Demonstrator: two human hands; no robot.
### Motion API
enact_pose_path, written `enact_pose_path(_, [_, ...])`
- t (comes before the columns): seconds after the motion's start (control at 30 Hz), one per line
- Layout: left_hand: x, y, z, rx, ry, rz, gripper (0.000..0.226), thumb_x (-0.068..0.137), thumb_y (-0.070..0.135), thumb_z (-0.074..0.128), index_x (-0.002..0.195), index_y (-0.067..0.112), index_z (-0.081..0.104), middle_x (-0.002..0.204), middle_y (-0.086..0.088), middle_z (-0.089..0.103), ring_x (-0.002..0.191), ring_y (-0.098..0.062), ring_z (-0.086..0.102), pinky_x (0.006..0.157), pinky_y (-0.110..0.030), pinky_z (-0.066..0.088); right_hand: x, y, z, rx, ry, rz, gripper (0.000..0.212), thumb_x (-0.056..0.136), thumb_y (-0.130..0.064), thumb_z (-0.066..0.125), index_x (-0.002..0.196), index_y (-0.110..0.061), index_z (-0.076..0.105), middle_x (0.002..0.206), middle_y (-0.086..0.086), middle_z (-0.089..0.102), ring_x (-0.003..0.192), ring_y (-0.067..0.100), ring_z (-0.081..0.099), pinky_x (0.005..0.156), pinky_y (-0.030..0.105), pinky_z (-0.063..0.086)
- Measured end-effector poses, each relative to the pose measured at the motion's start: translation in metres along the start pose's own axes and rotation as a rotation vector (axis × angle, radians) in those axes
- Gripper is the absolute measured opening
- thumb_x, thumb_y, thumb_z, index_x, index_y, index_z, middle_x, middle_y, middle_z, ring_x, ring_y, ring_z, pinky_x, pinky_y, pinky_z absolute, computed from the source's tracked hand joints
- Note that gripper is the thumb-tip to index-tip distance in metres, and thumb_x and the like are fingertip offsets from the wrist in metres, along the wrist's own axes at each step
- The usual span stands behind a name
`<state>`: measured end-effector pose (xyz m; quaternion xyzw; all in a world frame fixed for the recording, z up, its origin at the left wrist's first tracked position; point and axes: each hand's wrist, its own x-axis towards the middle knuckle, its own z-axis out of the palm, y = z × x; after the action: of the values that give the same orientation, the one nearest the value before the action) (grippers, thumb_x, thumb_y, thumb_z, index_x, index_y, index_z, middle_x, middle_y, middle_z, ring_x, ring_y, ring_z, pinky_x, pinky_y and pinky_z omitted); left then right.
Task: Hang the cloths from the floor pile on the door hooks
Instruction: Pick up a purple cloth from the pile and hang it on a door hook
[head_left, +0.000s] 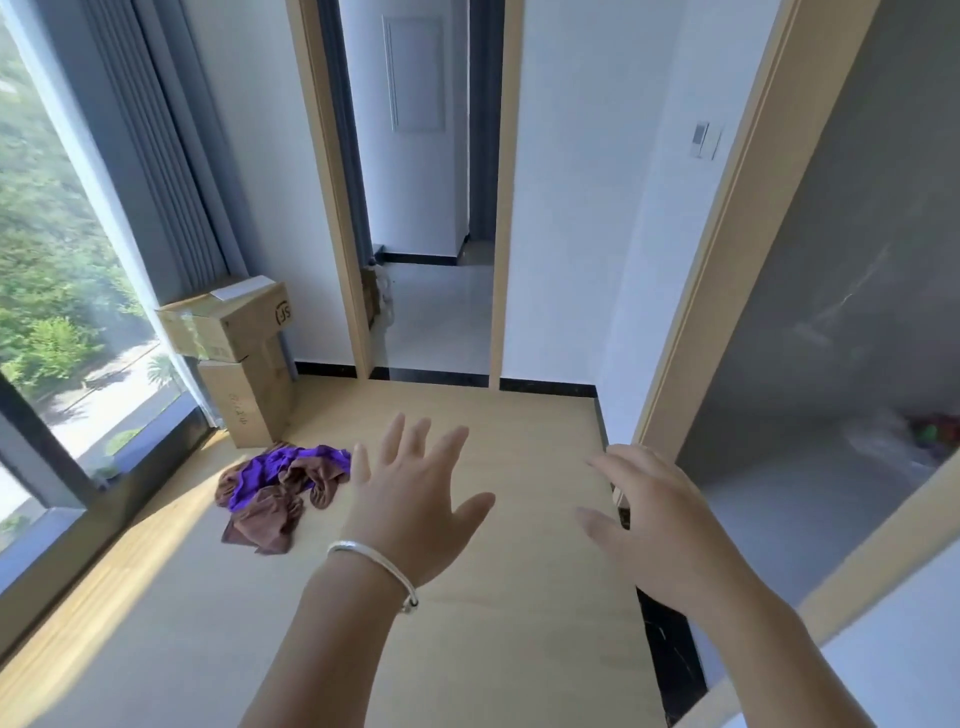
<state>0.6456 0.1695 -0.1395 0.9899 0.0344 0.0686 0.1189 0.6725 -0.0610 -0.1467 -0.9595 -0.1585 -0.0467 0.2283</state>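
I have both hands out in front of me with nothing in them. My left hand is spread wide, fingers fanned and straight, and a silver bangle sits on its wrist. My right hand is relaxed with the fingers loosely extended and holds nothing either. I read this as the reach toward the pile before any cloth has been picked up; the left hand is nearer to it, so that one would likely take the first cloth.

The pile of cloths lies on the wooden floor to my left, near the window and just in front of the stacked cardboard boxes. It sits in a patch of sunlight. The pile is crumpled and tangled: a bright purple cloth is bunched in the middle with brown cloth wrapped around and under it. How many pieces there are I cannot tell. They look soft and limp, so lifting one may drag its neighbour along.

I see no hooks from here; the door on my right shows only its grey panel and pale wood frame.
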Motion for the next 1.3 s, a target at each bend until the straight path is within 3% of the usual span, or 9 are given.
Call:
enact_pose_path(0.17, [0.068,-0.031,-0.006,0.001,0.009,0.038,0.068,0.089,0.065,0.039,0.147,0.039,0.015,0.158,0.003,0.013,0.147,-0.021,-0.007,0.117,-0.053,0.003,0.067,-0.015,0.008,-0.056,0.022,0.028,0.054,0.092,-0.046,0.052,0.142,-0.034,0.039,0.145,-0.016,0.034,0.133,0.005,0.021,0.111,0.028,0.018])
enact_pose_path(0.53, [0.181,-0.046,0.014,-0.041,0.019,0.108,0.067,0.089,0.064,0.040,0.146,0.039,0.017,0.156,0.004,0.018,0.147,-0.019,-0.004,0.117,-0.051,0.003,0.169,0.010,0.021,-0.019,0.047,0.102,0.053,0.090,-0.046,0.054,0.140,-0.034,0.043,0.144,-0.016,0.038,0.136,0.008,0.028,0.114,0.031,0.025])
enact_pose_path(0.77, [0.275,-0.015,0.041,-0.025,0.034,0.101,0.076,0.088,0.064,0.043,0.148,0.041,0.004,0.159,0.002,0.011,0.147,-0.019,-0.005,0.117,-0.050,0.003,0.254,0.065,0.021,-0.057,0.078,0.083,0.056,0.092,-0.045,0.053,0.144,-0.033,0.037,0.147,-0.012,0.034,0.138,0.009,0.022,0.114,0.031,0.019])
enact_pose_path(0.9, [0.343,0.014,0.052,0.021,0.033,0.125,0.077,0.086,0.067,0.043,0.148,0.041,0.005,0.158,0.002,0.012,0.147,-0.021,-0.004,0.117,-0.051,0.002,0.314,0.108,0.008,-0.052,0.052,0.088,0.060,0.092,-0.047,0.051,0.147,-0.034,0.030,0.150,-0.008,0.030,0.142,0.012,0.017,0.118,0.041,0.018])
enact_pose_path(1.3, [0.508,0.068,0.089,0.048,0.001,0.068,0.079,0.084,0.070,0.042,0.148,0.040,0.008,0.159,0.002,0.010,0.147,-0.020,-0.007,0.117,-0.051,0.000,0.476,0.215,-0.017,-0.075,-0.026,0.062,0.062,0.094,-0.049,0.048,0.149,-0.032,0.024,0.154,-0.007,0.024,0.145,0.013,0.012,0.118,0.042,0.016])
